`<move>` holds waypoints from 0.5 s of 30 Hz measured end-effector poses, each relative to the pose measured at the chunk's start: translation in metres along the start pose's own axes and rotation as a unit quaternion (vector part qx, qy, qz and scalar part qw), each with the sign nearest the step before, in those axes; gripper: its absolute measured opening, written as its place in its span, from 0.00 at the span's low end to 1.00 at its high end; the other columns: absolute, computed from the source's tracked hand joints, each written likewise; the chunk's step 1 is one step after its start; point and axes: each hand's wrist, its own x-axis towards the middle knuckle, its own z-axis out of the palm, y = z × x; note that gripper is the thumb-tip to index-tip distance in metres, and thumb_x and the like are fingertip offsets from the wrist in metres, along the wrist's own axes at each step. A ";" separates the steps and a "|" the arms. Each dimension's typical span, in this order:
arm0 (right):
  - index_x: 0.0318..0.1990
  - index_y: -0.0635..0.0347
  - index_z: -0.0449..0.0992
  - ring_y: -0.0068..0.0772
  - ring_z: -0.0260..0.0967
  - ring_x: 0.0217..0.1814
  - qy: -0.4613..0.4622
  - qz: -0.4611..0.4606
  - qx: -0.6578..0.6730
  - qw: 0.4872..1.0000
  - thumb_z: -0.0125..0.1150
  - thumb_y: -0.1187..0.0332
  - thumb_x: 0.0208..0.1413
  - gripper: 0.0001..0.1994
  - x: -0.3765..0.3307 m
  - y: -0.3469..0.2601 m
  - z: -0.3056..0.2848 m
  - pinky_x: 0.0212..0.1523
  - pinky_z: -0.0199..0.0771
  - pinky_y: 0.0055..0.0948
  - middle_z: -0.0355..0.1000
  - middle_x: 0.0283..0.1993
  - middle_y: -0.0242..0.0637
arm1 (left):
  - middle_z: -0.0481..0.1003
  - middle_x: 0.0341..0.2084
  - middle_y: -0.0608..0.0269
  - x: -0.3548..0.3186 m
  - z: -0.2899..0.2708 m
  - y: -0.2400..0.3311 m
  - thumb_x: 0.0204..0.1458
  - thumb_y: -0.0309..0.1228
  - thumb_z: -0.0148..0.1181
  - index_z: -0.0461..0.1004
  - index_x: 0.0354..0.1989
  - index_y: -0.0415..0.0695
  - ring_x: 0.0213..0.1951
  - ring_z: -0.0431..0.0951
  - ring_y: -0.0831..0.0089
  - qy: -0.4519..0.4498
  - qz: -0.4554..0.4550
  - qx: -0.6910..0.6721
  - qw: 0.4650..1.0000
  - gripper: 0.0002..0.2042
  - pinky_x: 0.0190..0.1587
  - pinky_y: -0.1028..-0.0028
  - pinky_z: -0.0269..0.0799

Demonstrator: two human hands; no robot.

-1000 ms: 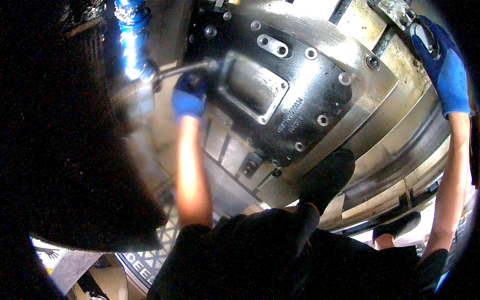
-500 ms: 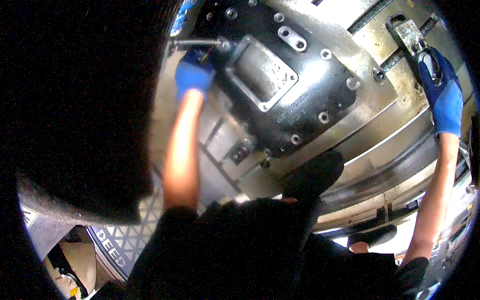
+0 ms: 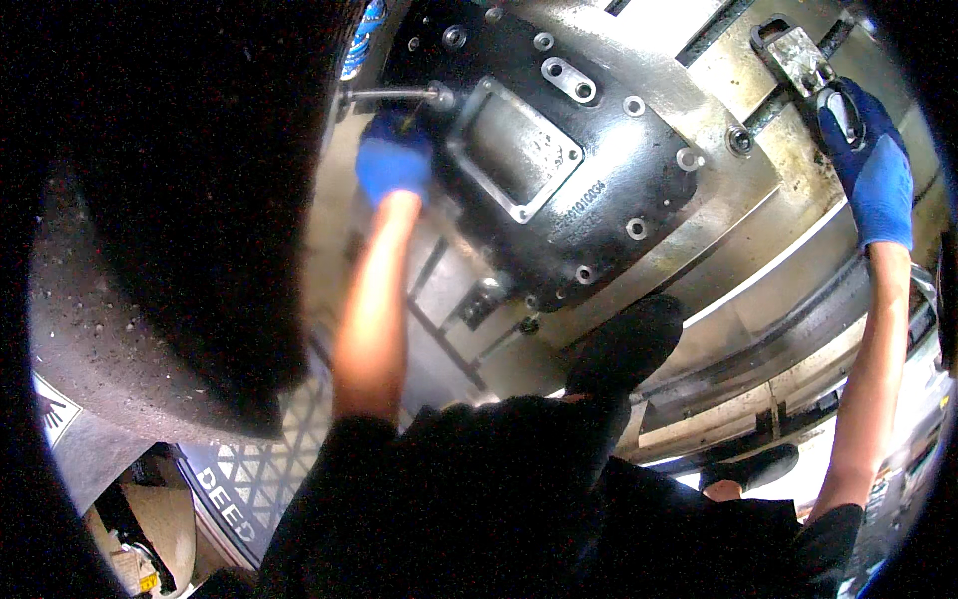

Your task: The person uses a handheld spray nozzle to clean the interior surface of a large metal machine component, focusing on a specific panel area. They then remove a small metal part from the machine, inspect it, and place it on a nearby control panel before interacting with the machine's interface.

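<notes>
Much of the left side is swallowed by a dark, out-of-focus mass close to the lens; what it is cannot be told, and it hides everything behind it. Beside it, a pale steel machine bed fills the upper right, its slotted edges bending toward the rim. Bolted flat against that bed sits a dark cast housing with a rectangular raised frame at its middle and bolt holes around its border; its upper left corner runs under the dark mass. The person's dark clothing covers the lower middle and cuts off the bed's lower edge.

Both hands wear blue gloves. The left hand presses against the housing's left edge, curled around the handle of a slim metal wrench whose head meets a fastener at the housing's upper left; the fingers themselves are hard to make out. The right hand is well apart from the housing, at the upper right, closed over a metal clamp lever on the bed.
</notes>
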 end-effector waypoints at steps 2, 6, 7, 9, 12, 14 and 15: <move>0.55 0.52 0.72 0.50 0.71 0.52 0.003 -0.009 0.009 1.000 0.59 0.55 0.56 0.21 0.000 -0.005 -0.005 0.52 0.71 0.38 0.73 0.51 0.46 | 0.77 0.35 0.49 -0.004 0.001 0.002 0.54 0.36 0.54 0.79 0.35 0.44 0.39 0.76 0.50 0.023 0.024 0.026 0.999 0.11 0.42 0.60 0.72; 0.55 0.56 0.72 0.48 0.72 0.53 -0.006 0.012 0.003 1.000 0.60 0.58 0.57 0.21 0.001 -0.012 -0.008 0.52 0.70 0.35 0.72 0.52 0.47 | 0.78 0.37 0.50 0.001 -0.003 -0.006 0.55 0.37 0.54 0.79 0.36 0.43 0.40 0.77 0.51 -0.021 0.049 -0.066 0.996 0.11 0.43 0.62 0.71; 0.55 0.55 0.72 0.48 0.72 0.53 -0.005 0.011 0.000 1.000 0.61 0.58 0.56 0.21 0.001 -0.012 -0.008 0.52 0.70 0.35 0.72 0.52 0.47 | 0.78 0.37 0.50 0.003 -0.003 -0.016 0.55 0.36 0.55 0.78 0.37 0.43 0.40 0.77 0.52 -0.027 0.072 -0.078 0.994 0.11 0.43 0.63 0.72; 0.55 0.55 0.72 0.48 0.71 0.53 -0.007 0.012 -0.008 1.000 0.61 0.58 0.56 0.21 0.001 -0.012 -0.009 0.53 0.70 0.35 0.72 0.52 0.47 | 0.78 0.38 0.51 0.008 -0.002 -0.018 0.55 0.36 0.55 0.78 0.38 0.43 0.40 0.78 0.54 -0.052 0.082 -0.105 0.990 0.11 0.44 0.65 0.72; 0.54 0.54 0.73 0.50 0.71 0.53 0.000 0.012 -0.007 1.000 0.61 0.57 0.55 0.21 0.001 -0.013 -0.010 0.53 0.71 0.37 0.72 0.52 0.47 | 0.79 0.36 0.53 0.009 -0.001 -0.022 0.54 0.33 0.56 0.78 0.42 0.43 0.39 0.78 0.59 -0.112 -0.011 -0.131 0.985 0.11 0.44 0.67 0.72; 0.53 0.55 0.73 0.52 0.71 0.52 0.018 0.010 -0.003 1.000 0.61 0.53 0.54 0.22 -0.001 -0.013 -0.009 0.52 0.71 0.39 0.73 0.51 0.47 | 0.79 0.36 0.53 0.006 0.002 -0.021 0.54 0.33 0.57 0.78 0.41 0.44 0.39 0.79 0.60 -0.080 0.009 -0.175 0.981 0.10 0.44 0.68 0.72; 0.53 0.54 0.73 0.52 0.71 0.52 0.017 0.010 -0.007 1.000 0.61 0.53 0.54 0.23 -0.001 -0.014 -0.010 0.52 0.71 0.39 0.73 0.51 0.47 | 0.79 0.36 0.53 0.004 0.001 -0.019 0.53 0.34 0.57 0.78 0.41 0.44 0.39 0.79 0.61 -0.065 0.018 -0.198 0.978 0.10 0.44 0.68 0.72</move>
